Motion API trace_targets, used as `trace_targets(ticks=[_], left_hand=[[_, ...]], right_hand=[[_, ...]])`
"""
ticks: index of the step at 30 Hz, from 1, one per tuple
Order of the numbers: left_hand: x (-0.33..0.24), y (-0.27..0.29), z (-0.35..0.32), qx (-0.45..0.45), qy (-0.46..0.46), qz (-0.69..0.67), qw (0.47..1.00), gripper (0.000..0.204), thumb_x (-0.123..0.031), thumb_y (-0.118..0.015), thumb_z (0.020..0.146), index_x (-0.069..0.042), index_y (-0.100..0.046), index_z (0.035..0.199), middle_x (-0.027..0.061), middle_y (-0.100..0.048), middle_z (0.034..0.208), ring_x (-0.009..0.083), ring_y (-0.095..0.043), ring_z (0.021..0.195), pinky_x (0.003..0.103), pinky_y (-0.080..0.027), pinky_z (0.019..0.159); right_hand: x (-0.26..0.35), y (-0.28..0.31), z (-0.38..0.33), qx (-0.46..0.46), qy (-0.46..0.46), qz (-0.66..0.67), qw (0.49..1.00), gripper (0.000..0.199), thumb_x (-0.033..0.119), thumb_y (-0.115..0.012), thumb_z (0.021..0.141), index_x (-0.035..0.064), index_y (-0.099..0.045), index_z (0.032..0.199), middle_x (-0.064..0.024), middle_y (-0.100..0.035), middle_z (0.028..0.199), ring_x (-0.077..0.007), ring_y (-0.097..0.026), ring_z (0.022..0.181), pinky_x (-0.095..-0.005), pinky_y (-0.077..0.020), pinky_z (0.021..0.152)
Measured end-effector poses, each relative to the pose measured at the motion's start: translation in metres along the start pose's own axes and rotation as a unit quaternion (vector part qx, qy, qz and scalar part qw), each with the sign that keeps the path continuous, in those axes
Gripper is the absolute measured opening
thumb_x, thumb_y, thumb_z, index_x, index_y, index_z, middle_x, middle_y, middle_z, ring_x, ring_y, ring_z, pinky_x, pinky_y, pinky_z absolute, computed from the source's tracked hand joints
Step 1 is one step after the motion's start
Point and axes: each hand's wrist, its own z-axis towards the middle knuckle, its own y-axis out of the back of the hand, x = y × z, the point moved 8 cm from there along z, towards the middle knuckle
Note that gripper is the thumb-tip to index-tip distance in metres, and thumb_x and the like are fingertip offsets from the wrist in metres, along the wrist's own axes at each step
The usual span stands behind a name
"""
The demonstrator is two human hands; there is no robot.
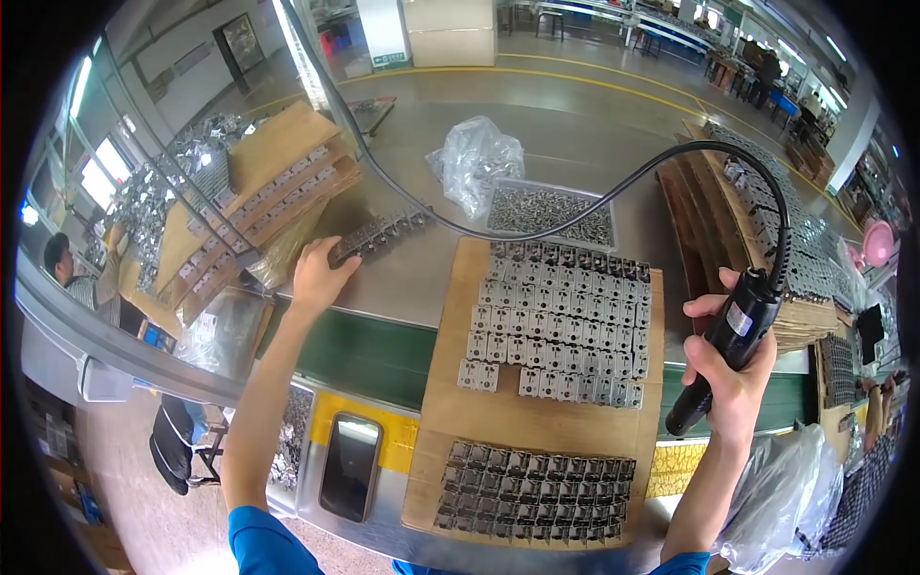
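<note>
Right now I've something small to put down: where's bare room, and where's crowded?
Bare: the metal bench between the row of parts and the cardboard sheet; the sheet's strip between far parts block and near parts block. Crowded: beyond the sheet, where the small-parts tray and clear bag sit.

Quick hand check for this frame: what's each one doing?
Left hand: closed on the near end of a row of small metal parts.
Right hand: closed, holding a black corded tool.

Smooth plastic tool [740, 326], shiny metal brackets [570, 331], matt board [546, 422] (cardboard-like), crinkled plastic bag [479, 168].
</note>
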Motion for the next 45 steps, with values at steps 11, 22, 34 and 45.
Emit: trace_targets(ticks=[11, 22, 34, 45], left_hand=[[-0.083, 0.024, -0.022, -0.123, -0.16, 0.008, 0.979, 0.057, -0.017, -0.076, 0.08, -0.001, -0.055, 0.131, 0.0199, -0.059, 0.123, 0.0381, -0.054, 0.117, 0.044, -0.042, 0.103], [-0.36, -0.04, -0.204, 0.56, -0.008, -0.507, 0.655, 0.054, -0.024, -0.079, 0.081, 0.004, -0.054, 0.119, 0.0152, -0.066, 0.099, 0.0202, -0.067, 0.088, 0.036, -0.054, 0.081], [-0.333, -0.063, -0.212, 0.582, 0.094, -0.544, 0.598, 0.028, -0.011, -0.07, 0.088, -0.004, -0.06, 0.113, 0.0079, -0.062, 0.095, 0.0222, -0.062, 0.085, 0.036, -0.051, 0.083], [-0.265, 0.003, -0.124, 0.294, -0.108, -0.341, 0.886, 0.051, -0.012, -0.076, 0.075, -0.001, -0.053, 0.12, 0.0086, -0.063, 0.097, 0.0164, -0.06, 0.087, 0.031, -0.048, 0.08]], right_hand=[[0.003, 0.005, 0.001, 0.008, -0.045, 0.037, 0.998, 0.072, -0.005, -0.075, 0.073, 0.0004, -0.047, 0.139, -0.0138, -0.068, 0.099, -0.012, -0.059, 0.057, -0.0243, -0.0484, 0.05], [-0.026, -0.004, -0.001, -0.05, -0.177, 0.356, 0.916, 0.055, 0.009, -0.065, 0.082, 0.0024, -0.044, 0.133, -0.0118, -0.066, 0.085, -0.0191, -0.057, 0.046, -0.0309, -0.0489, 0.044], [-0.015, -0.025, 0.001, 0.028, -0.086, 0.448, 0.889, 0.068, 0.005, -0.065, 0.08, 0.0077, -0.031, 0.139, -0.0088, -0.057, 0.088, -0.0135, -0.049, 0.047, -0.0277, -0.0431, 0.041], [0.022, 0.023, 0.006, -0.024, 0.097, -0.108, 0.989, 0.075, 0.008, -0.072, 0.075, 0.0033, -0.038, 0.141, -0.0295, -0.067, 0.105, -0.0398, -0.07, 0.096, -0.0423, -0.0556, 0.082]])
